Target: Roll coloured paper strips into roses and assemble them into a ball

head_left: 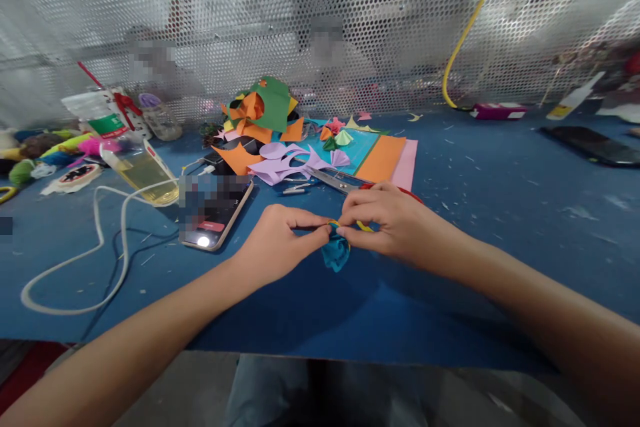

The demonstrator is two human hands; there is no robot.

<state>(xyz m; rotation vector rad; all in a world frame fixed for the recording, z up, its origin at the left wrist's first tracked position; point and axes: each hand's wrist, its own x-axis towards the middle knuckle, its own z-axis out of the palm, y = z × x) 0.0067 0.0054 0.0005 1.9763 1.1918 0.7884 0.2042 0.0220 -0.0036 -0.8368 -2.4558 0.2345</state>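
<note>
A small teal gathered piece (pixel 335 252), paper or cloth, I cannot tell which, hangs between my hands with a bit of yellow at its top. My left hand (pixel 287 237) pinches its upper edge between thumb and index finger. From the other side my right hand (pixel 387 219) pinches the same edge, the two sets of fingertips almost touching. A thin yellow strip (pixel 365 227) shows below the right fingers; whether it joins the teal piece is unclear. Just behind the right hand lie scissors (pixel 327 180), their red handles partly hidden by it.
Cut purple paper (pixel 280 163), an orange sheet (pixel 383 159) and small folded paper pieces (pixel 344 138) lie beyond my hands. On the left are a phone (pixel 220 210), a white cable (pixel 97 213) and a tilted bottle of yellowish liquid (pixel 145 173). A black phone (pixel 593 145) lies far right.
</note>
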